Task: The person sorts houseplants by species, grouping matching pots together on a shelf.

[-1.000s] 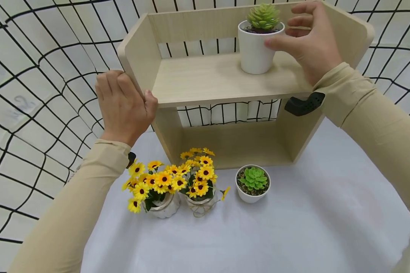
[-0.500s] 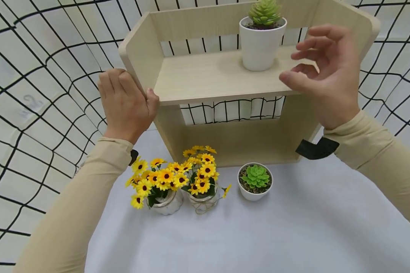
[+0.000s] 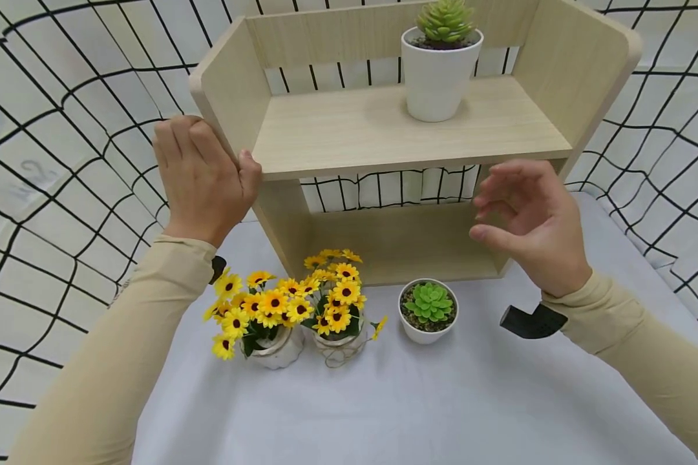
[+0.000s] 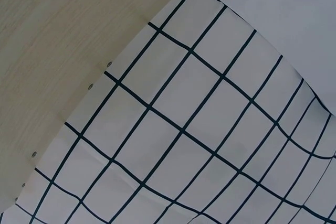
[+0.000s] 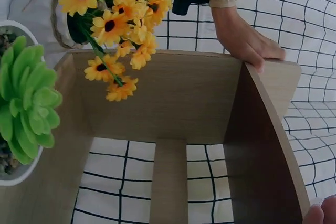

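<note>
My left hand grips the left side panel of a pale wooden two-tier shelf, thumb at the front edge. Free of any object, my right hand is held in front of the shelf's lower right side, fingers loosely bent and thumb apart. On the upper board stands a tall white pot with a green succulent. A smaller potted succulent sits on the table before the lower tier. To its left are two pots of yellow daisy-like flowers, the left one and the right one.
A white cloth covers the table. Black grid lines mark the white backdrop behind and beside the shelf. The lower tier's board lies behind the flowers and the small succulent. In the left wrist view, the shelf's panel fills one corner.
My right hand has let go of the tall succulent pot, drawn back to the right and come down below the upper board. The left hand keeps its grip on the shelf.
</note>
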`<action>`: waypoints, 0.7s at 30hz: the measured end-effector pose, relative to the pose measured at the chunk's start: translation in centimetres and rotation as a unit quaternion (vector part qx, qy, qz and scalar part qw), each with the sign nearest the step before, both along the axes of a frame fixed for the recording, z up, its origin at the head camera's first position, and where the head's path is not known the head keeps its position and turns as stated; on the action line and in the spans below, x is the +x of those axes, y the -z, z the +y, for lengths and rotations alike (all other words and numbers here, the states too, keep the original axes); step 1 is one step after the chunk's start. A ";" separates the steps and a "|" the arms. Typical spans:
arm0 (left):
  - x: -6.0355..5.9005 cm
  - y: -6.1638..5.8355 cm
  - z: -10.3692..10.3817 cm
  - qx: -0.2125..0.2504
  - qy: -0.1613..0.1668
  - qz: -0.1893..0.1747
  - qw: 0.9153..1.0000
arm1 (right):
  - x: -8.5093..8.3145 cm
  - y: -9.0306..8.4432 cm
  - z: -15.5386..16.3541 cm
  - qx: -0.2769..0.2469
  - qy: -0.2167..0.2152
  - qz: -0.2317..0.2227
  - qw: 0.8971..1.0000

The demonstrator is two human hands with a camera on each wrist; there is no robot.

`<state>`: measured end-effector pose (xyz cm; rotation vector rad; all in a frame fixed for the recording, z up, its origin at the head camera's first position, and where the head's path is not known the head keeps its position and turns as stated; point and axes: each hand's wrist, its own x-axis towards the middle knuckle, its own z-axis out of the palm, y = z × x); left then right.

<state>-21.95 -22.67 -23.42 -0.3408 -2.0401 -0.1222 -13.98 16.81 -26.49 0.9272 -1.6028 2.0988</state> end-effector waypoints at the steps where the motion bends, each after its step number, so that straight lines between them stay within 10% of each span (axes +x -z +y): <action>1: 0.0 0.0 0.0 0.000 0.000 -0.001 1.000 | 0.2 0.5 0.1 0.007 -0.004 -0.001 1.000; 21: 0.1 0.0 0.0 0.001 -0.010 0.000 1.000 | 3.3 10.2 0.9 0.161 -0.017 -0.058 0.985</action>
